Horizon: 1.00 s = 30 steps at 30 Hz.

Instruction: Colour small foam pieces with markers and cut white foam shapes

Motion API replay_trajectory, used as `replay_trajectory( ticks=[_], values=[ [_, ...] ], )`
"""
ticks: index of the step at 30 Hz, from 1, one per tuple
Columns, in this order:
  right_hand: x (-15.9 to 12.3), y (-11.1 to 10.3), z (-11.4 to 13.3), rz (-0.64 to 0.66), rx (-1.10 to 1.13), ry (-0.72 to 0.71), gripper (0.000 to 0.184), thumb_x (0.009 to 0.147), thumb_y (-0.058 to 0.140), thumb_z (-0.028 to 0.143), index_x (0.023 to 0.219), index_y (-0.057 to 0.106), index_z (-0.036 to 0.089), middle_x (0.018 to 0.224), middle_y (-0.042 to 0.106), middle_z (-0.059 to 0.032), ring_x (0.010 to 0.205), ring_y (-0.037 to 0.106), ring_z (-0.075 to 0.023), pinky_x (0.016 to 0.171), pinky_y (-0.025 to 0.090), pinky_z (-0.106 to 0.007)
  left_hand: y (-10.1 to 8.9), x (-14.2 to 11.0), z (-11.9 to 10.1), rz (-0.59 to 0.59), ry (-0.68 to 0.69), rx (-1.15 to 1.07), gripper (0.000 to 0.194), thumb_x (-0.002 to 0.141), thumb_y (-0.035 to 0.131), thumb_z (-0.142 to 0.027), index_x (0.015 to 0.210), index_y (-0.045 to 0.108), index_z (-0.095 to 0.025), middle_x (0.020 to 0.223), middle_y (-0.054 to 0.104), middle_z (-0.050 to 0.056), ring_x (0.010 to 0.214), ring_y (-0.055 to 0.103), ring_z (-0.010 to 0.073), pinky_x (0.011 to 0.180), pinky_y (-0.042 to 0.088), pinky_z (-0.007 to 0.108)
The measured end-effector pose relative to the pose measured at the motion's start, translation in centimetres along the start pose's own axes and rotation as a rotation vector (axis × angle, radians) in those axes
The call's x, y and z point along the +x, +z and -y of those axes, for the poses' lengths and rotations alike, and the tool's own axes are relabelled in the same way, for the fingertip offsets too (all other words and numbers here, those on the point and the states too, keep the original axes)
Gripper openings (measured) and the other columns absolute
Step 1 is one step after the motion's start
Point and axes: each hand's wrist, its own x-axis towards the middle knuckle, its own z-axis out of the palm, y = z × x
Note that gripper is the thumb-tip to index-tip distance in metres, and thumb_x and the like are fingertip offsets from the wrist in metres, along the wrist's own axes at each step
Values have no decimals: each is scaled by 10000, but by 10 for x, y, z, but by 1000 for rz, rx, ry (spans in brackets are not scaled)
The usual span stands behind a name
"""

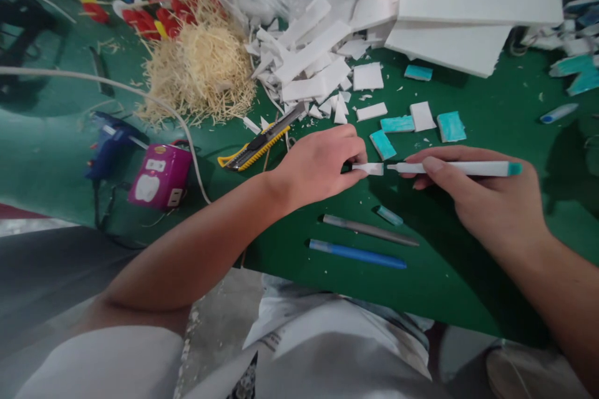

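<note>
My left hand [322, 159] pinches a small white foam piece [373, 169] between thumb and fingers, low over the green table. Its right end carries a faint teal tint. In my right hand [486, 184] is a white marker [482, 168] with a teal end, its tip pointing left, very close to the foam piece; I cannot tell whether they touch. Just beyond lie foam pieces coloured teal, among them a strip [397, 124] and a square [452, 126], beside a white foam piece [422, 116]. A teal marker cap [389, 215] rests nearer to me.
A grey marker [369, 230] and a blue marker [358, 254] lie near the front edge. Left are a yellow utility knife [262, 140], a purple power adapter [160, 176] and a blue glue gun [110, 143]. White foam scraps [313, 68] and straw [206, 68] pile behind.
</note>
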Motion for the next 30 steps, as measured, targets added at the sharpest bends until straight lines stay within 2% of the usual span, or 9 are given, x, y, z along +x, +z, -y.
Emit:
replay_trajectory(
  ticks=[11,17,20,24,30],
  values=[
    [0,-1,-2,13,-11,-15,164,777,733,411,739,827,281,645,748,-7,574,680,-155,560,586,-293,0,0,0,11,-30,-13,47,933,752,-216,928,728,-176,904,643,1,794,615,133,706,449,260],
    [0,-1,-6,-18,-4,-17,180,778,749,420,752,832,262,725,788,-26,596,690,-156,566,587,-285,1,0,1,11,-19,-31,35,924,747,-204,934,724,-180,916,645,8,806,620,137,709,467,255],
    [0,-1,-3,19,-38,2,182,776,729,411,727,821,262,663,758,-26,590,681,-162,563,578,-287,1,0,1,14,-19,-31,39,930,741,-214,930,722,-180,918,647,10,802,617,136,709,470,254],
    [1,-1,4,-6,-32,19,195,766,729,418,774,835,254,612,723,-18,559,655,-150,559,563,-284,0,0,1,20,-30,-37,41,933,736,-212,946,724,-176,923,651,15,818,622,141,708,473,253],
    [0,-1,6,29,-38,15,186,753,715,400,679,798,251,637,746,-28,576,675,-162,561,567,-295,0,1,1,14,-16,-37,50,931,742,-209,918,712,-172,917,648,13,787,607,134,714,463,259]
  ],
)
